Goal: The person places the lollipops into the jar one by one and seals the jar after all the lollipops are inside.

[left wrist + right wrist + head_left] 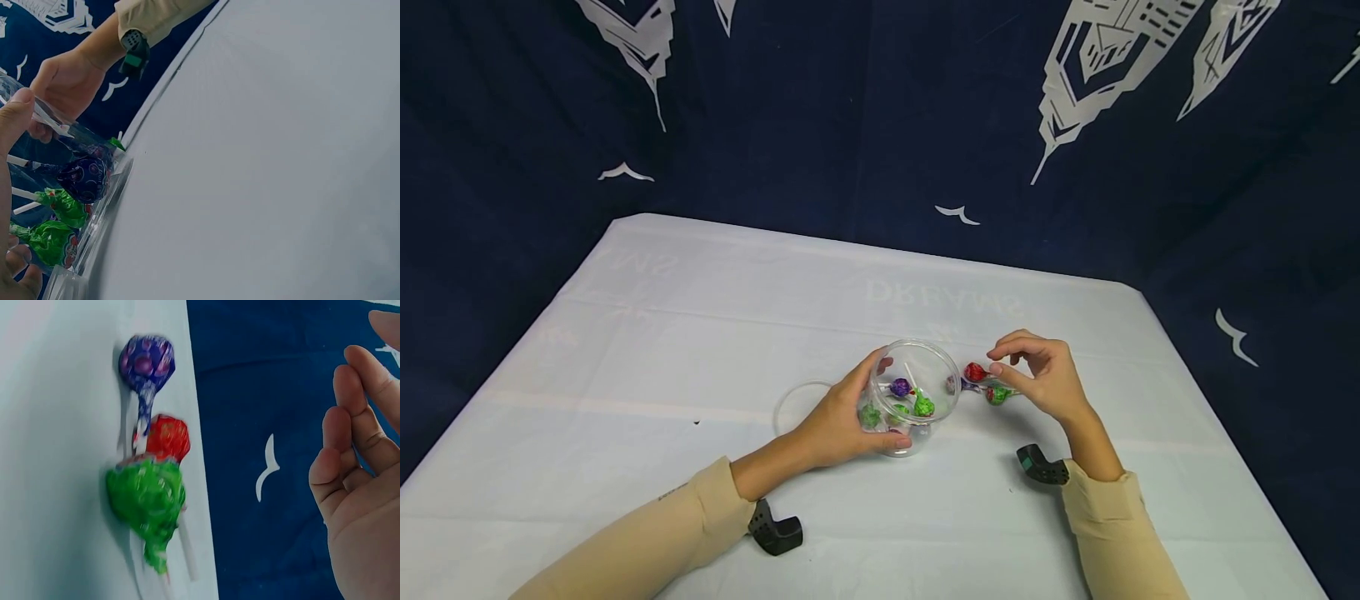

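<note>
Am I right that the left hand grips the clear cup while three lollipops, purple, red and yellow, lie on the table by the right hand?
Not quite. The left hand does grip the clear cup, but the third lollipop by the right hand is green, not yellow. The right wrist view shows purple, red and green together on the table.

Two bare hands, left hand (838, 425) and right hand (1045, 377), no rings or gloves showing. Long beige sleeves (647, 542) on both arms, close-fitting, plain, ending in a snug cuff at each wrist. Strapped under each wrist, a small black camera mount (775, 532), blocky, with a grid of tiny holes on one face; on the right one (1042, 467) a dark green part, seen also from the left wrist view.
</note>
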{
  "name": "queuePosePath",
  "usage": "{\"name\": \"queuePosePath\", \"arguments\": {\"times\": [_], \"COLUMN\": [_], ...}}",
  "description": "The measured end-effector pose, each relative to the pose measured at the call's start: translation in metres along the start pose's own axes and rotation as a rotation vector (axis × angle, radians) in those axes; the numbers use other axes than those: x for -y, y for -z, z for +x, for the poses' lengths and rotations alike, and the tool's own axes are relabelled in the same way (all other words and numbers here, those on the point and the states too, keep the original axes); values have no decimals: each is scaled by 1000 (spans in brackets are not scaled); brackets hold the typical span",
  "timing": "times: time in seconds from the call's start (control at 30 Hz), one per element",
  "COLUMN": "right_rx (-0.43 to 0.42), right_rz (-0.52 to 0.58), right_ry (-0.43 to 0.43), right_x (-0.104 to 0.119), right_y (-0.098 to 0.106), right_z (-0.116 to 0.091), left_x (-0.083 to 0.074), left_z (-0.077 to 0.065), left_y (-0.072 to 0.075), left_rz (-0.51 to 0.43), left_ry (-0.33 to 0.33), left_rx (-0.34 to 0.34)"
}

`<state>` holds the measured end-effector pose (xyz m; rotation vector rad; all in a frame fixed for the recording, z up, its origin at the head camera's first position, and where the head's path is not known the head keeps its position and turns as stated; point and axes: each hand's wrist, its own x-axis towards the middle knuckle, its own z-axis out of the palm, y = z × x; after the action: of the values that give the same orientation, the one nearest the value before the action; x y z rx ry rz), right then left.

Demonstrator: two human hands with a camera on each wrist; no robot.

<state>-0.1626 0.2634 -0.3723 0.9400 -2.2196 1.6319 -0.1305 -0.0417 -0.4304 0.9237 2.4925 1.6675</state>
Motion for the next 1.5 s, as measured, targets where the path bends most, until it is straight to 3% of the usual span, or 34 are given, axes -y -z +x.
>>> {"name": "queuePosePath", "arguments": {"times": [0.3,0.63,0.9,1.1,1.3,1.5], "right_rx": [-63,-114,-86,-53,-35,-4], "right_rz": [-80,-206,-287,-337,-336,-323], "right_ry": [-58,-189,-265,-311,-329,-421], "right_x": [-13,-28,-10,-13,-35,-60], "right_y": [9,18,14,18,26,34], "right_z": [-5,-13,-14,-16,-23,-31], "left_x": [0,0,0,0,-1,0], "left_z": [0,0,0,0,0,0], "left_y": [0,-1,-1,0,1,0], "left_rz": [-3,8,4,11,3,6], "left_ry": [6,2,2,1,6,4], "left_rx": [-1,-1,-2,2,8,5]}}
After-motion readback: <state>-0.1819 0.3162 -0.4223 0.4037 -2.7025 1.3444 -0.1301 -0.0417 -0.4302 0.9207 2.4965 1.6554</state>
